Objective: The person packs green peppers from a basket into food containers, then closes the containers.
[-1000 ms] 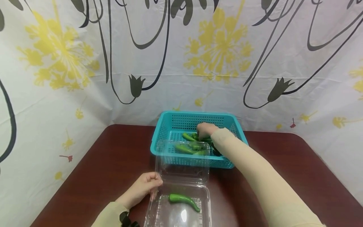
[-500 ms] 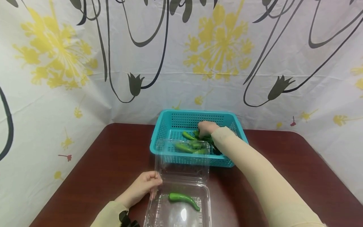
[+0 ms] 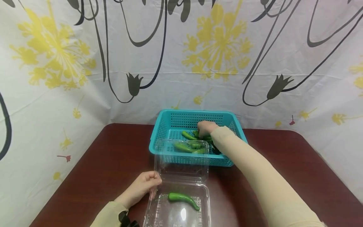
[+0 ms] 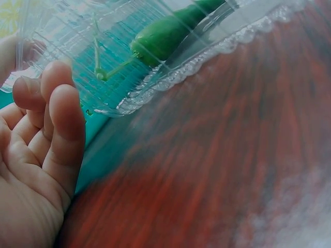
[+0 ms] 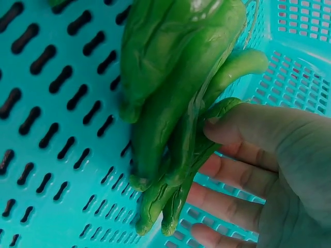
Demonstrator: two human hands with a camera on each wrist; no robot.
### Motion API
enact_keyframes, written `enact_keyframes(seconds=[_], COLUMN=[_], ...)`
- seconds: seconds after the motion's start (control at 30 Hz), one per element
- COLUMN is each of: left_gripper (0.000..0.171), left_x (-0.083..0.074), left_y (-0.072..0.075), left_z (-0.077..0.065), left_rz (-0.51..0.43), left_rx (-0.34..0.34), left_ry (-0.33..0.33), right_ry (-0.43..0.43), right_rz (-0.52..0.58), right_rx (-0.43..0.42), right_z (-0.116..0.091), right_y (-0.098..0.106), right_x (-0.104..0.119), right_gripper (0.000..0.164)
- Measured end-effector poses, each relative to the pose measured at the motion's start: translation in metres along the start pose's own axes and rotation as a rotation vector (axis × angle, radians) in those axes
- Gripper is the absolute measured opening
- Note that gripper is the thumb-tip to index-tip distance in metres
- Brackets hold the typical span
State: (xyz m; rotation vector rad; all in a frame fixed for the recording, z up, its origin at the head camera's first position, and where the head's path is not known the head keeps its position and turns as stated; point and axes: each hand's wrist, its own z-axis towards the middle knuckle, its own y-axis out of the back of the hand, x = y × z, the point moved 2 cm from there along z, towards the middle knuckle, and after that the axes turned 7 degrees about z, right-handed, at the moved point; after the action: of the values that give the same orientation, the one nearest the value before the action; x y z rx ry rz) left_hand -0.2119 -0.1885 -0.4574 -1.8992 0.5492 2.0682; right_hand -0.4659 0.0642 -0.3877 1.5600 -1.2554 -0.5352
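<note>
My left hand (image 3: 141, 186) pinches the left side of a clear plastic clamshell container (image 3: 164, 219), near its hinge. The container's lid (image 3: 181, 170) stands raised against the basket. One curved green chili pepper (image 3: 183, 199) lies in the container; through the plastic, the left wrist view shows its stem end. My right hand (image 3: 206, 128) reaches into a turquoise basket (image 3: 155, 138). There, in the right wrist view, thumb and fingers pinch a green pepper (image 5: 223, 107) beside a bunch of other green peppers (image 5: 176, 88). Some fingertips are hidden behind the peppers.
The dark red-brown table (image 3: 124, 148) carries the basket and the container. Behind the basket hangs a white cloth (image 3: 158, 63) with printed flowers. The right sleeve (image 3: 255, 170) crosses the table's right half.
Both hands stay in about the same places. The head view has shifted slightly. The pepper in the container has not moved.
</note>
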Motion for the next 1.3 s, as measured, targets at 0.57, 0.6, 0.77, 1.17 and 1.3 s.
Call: enact_keyframes(seconds=[0.57, 0.6, 0.77, 1.17, 1.3], left_gripper=[0.032, 0.032, 0.032, 0.032, 0.035], left_x=[-0.006, -0.006, -0.008, -0.014, -0.015], left_y=[-0.009, -0.009, -0.011, -0.011, -0.009], left_z=[0.007, 0.007, 0.009, 0.015, 0.014], left_rz=[-0.007, -0.006, -0.002, 0.012, 0.023], left_rx=[0.025, 0.027, 0.03, 0.028, 0.014], left_ry=[-0.039, -0.04, -0.047, -0.021, 0.022], right_ry=[-0.025, -0.026, -0.038, -0.019, -0.002], right_rz=[-0.031, -0.03, -0.02, -0.012, 0.024], right_rx=[-0.037, -0.038, -0.043, -0.041, -0.039], right_z=[-0.023, -0.024, -0.03, -0.046, -0.048], right_y=[0.012, 0.012, 0.016, 0.036, 0.047], right_x=[-0.01, -0.01, -0.013, -0.015, -0.01], right_gripper=[0.031, 0.03, 0.029, 0.014, 0.022])
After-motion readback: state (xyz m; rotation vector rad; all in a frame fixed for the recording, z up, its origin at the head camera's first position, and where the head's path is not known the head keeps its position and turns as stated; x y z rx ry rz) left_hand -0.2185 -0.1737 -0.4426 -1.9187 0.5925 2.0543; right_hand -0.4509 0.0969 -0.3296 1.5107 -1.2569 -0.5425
